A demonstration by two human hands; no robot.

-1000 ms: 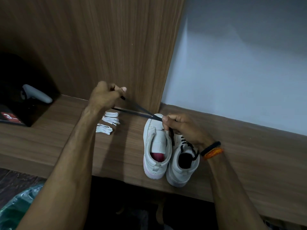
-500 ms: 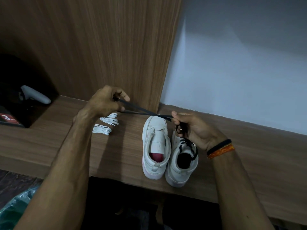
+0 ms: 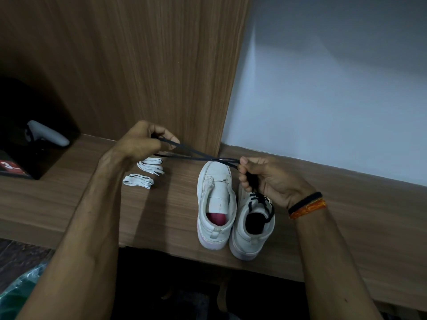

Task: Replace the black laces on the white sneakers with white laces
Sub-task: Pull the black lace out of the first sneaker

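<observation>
**Progress: one sneaker stripped, none relaced.**

Your left sneaker (image 3: 216, 199) stands on the bench (image 3: 346, 204) with no lace showing in its eyelets; the right sneaker (image 3: 253, 225), touching it at 3 o'clock, carries its black lace (image 3: 261, 200) threaded and knotted. Your left hand (image 3: 143, 142) has its grip clenched round one end of a loose black lace (image 3: 196, 155), and your right hand (image 3: 265, 179) pinches the other end with its grip closed on it, the strands crossing in the air just above the left sneaker's toe. Two bundled white laces (image 3: 144, 173) lie untouched on the bench at 9 o'clock of the shoes, under your left wrist. I judge the task well short of half: the held lace to set aside, the right sneaker to unlace, both to rethread in white.
</observation>
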